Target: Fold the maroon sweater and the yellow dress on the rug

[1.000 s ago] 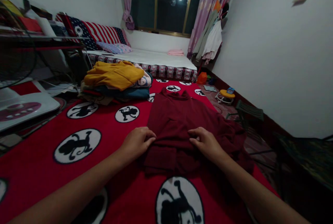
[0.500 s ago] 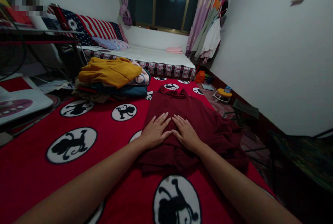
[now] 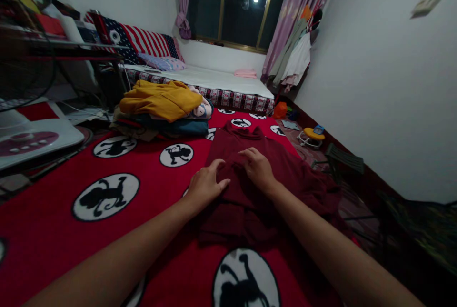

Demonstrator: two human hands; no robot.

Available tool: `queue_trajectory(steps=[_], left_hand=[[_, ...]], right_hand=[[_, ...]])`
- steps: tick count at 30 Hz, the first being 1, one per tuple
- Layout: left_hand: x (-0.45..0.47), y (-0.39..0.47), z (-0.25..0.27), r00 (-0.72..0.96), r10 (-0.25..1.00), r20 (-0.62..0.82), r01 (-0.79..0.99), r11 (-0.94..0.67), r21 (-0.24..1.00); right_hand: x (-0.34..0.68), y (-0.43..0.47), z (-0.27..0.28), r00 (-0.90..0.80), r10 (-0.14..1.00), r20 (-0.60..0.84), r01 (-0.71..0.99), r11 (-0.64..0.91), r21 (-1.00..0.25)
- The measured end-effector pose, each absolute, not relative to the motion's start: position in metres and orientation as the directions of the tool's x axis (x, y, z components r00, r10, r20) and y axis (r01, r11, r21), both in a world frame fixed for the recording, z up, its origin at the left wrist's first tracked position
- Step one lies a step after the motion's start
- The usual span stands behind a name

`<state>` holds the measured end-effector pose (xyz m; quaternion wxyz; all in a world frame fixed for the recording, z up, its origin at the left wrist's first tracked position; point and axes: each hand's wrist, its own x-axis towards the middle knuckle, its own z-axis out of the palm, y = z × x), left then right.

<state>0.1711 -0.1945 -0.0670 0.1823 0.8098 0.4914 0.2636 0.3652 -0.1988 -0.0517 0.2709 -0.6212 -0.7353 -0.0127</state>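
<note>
A maroon high-necked top (image 3: 246, 202) lies spread on the red blanket, its collar pointing away from me and its right side loosely rumpled. My left hand (image 3: 205, 184) is at the top's left edge, fingers curled round the cloth and thumb apart from them. On the middle of the top, my right hand (image 3: 259, 170) has bent fingers closed on the fabric. Between the two hands the cloth rises in a small bunched ridge. Some fingertips are hidden by the hands and folds.
A pile of folded clothes, topped by a mustard-yellow garment (image 3: 162, 100), sits on the red blanket (image 3: 153, 269) at the far left. Beyond stands a bed (image 3: 214, 78). On the right are a yellow-seated stool (image 3: 313, 134) and a folding stool (image 3: 344, 158). Cluttered shelves fill the left side.
Both hands lay flat on the top with fingers stretched; now their fingers are curled and the cloth between them is bunched. The view has shifted slightly left.
</note>
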Motion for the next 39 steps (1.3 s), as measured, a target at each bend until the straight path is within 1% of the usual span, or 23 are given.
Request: queue_trajectory(steps=[3, 5, 7, 9, 12, 16, 18, 20, 22, 24, 26, 27, 28, 30, 31, 33, 34, 36, 37, 39], left_hand=[[0.169, -0.199, -0.068, 0.43, 0.853, 0.296, 0.622, -0.517, 0.587], [0.167, -0.201, -0.069, 0.454, 0.832, 0.317, 0.596, -0.549, 0.587], [0.166, -0.201, -0.071, 0.471, 0.818, 0.331, 0.579, -0.57, 0.583], [0.165, -0.201, -0.073, 0.478, 0.813, 0.333, 0.572, -0.576, 0.584], [0.166, -0.201, -0.074, 0.472, 0.814, 0.34, 0.562, -0.575, 0.595], [0.166, -0.202, -0.068, 0.425, 0.801, 0.421, 0.524, -0.598, 0.607], [0.165, -0.201, -0.063, 0.367, 0.803, 0.47, 0.512, -0.596, 0.619], [0.162, -0.198, -0.06, 0.297, 0.826, 0.479, 0.517, -0.561, 0.646], [0.158, -0.194, -0.059, 0.251, 0.871, 0.423, 0.554, -0.487, 0.675], [0.154, -0.19, -0.06, 0.261, 0.917, 0.302, 0.632, -0.399, 0.664], [0.15, -0.188, -0.062, 0.304, 0.938, 0.169, 0.729, -0.343, 0.592], [0.148, -0.187, -0.062, 0.327, 0.936, 0.128, 0.771, -0.342, 0.537], [0.146, -0.188, -0.061, 0.346, 0.931, 0.118, 0.802, -0.359, 0.477], [0.142, -0.19, -0.057, 0.386, 0.902, 0.193, 0.825, -0.432, 0.365], [0.14, -0.191, -0.055, 0.417, 0.873, 0.252, 0.815, -0.482, 0.321], [0.136, -0.195, -0.05, 0.522, 0.791, 0.318, 0.749, -0.604, 0.273], [0.135, -0.197, -0.049, 0.601, 0.737, 0.308, 0.689, -0.674, 0.267], [0.135, -0.202, -0.049, 0.749, 0.617, 0.243, 0.555, -0.783, 0.28], [0.135, -0.203, -0.051, 0.795, 0.567, 0.215, 0.504, -0.815, 0.287], [0.139, -0.204, -0.055, 0.831, 0.518, 0.203, 0.456, -0.843, 0.285]], right_hand=[[0.355, -0.169, -0.041, -0.165, 0.959, 0.231, 0.965, 0.206, -0.165], [0.349, -0.154, -0.036, -0.248, 0.963, 0.108, 0.963, 0.257, -0.083], [0.343, -0.144, -0.033, -0.329, 0.944, 0.016, 0.944, 0.329, -0.034], [0.34, -0.14, -0.032, -0.344, 0.939, -0.025, 0.939, 0.344, 0.001], [0.338, -0.141, -0.033, -0.264, 0.965, -0.002, 0.964, 0.264, 0.03], [0.336, -0.144, -0.024, -0.174, 0.978, 0.119, 0.984, 0.176, -0.007], [0.332, -0.143, -0.015, -0.161, 0.966, 0.202, 0.985, 0.171, -0.032], [0.325, -0.138, -0.008, -0.169, 0.948, 0.269, 0.98, 0.192, -0.061], [0.319, -0.132, -0.009, -0.187, 0.94, 0.284, 0.967, 0.227, -0.116], [0.317, -0.126, -0.019, -0.221, 0.944, 0.244, 0.935, 0.277, -0.223], [0.321, -0.126, -0.033, -0.247, 0.941, 0.233, 0.873, 0.321, -0.369], [0.326, -0.129, -0.039, -0.245, 0.933, 0.262, 0.83, 0.342, -0.441], [0.332, -0.135, -0.043, -0.231, 0.922, 0.309, 0.784, 0.365, -0.502], [0.345, -0.158, -0.044, -0.199, 0.9, 0.388, 0.716, 0.404, -0.57], [0.352, -0.173, -0.041, -0.203, 0.896, 0.396, 0.701, 0.415, -0.58], [0.363, -0.21, -0.032, -0.269, 0.906, 0.328, 0.726, 0.414, -0.549], [0.367, -0.228, -0.028, -0.331, 0.908, 0.257, 0.752, 0.418, -0.51], [0.373, -0.261, -0.027, -0.448, 0.883, 0.137, 0.794, 0.464, -0.393], [0.375, -0.273, -0.031, -0.482, 0.869, 0.107, 0.807, 0.488, -0.332], [0.376, -0.285, -0.044, -0.491, 0.864, 0.109, 0.83, 0.503, -0.24]])
